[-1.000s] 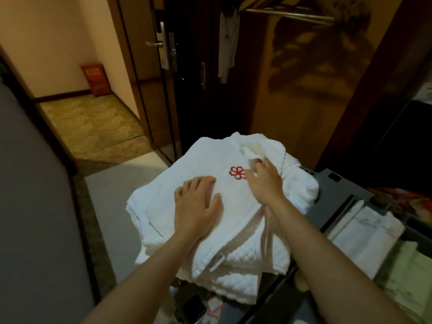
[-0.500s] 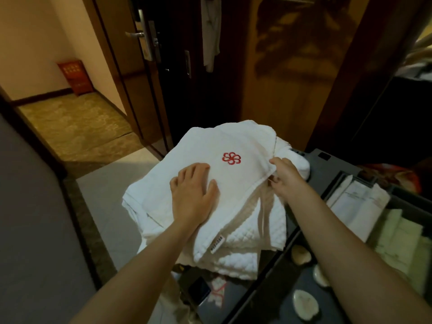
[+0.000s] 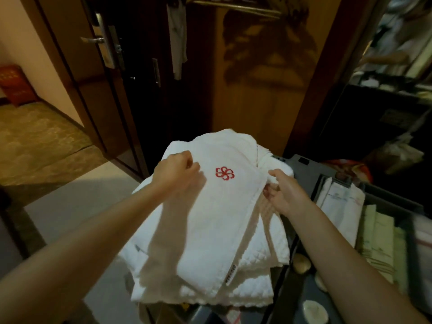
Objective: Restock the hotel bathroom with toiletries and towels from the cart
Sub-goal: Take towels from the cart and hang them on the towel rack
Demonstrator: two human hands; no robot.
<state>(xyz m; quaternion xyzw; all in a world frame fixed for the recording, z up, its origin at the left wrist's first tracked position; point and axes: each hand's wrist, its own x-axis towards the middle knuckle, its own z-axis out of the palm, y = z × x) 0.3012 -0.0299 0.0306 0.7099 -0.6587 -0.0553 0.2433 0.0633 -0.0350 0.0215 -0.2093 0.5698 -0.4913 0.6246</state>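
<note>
A stack of folded white towels (image 3: 210, 230) lies on the left end of the grey cart (image 3: 301, 162); the top one bears a red flower logo. My left hand (image 3: 174, 170) is at the top towel's far left part with fingers curled into the cloth. My right hand (image 3: 284, 191) pinches the right edge of the top towel, thumb over the fold. Both forearms reach in from below.
Cart compartments to the right hold folded white packets (image 3: 341, 204), pale green packets (image 3: 378, 242) and round soaps (image 3: 314, 309). A dark wooden door (image 3: 98, 73) stands open at left, a wooden wardrobe panel (image 3: 261, 90) lies ahead, cluttered shelves (image 3: 397, 54) are at right.
My left hand slid from lying flat on the towel's middle to its far left part and curled its fingers. My right hand stays at the right edge.
</note>
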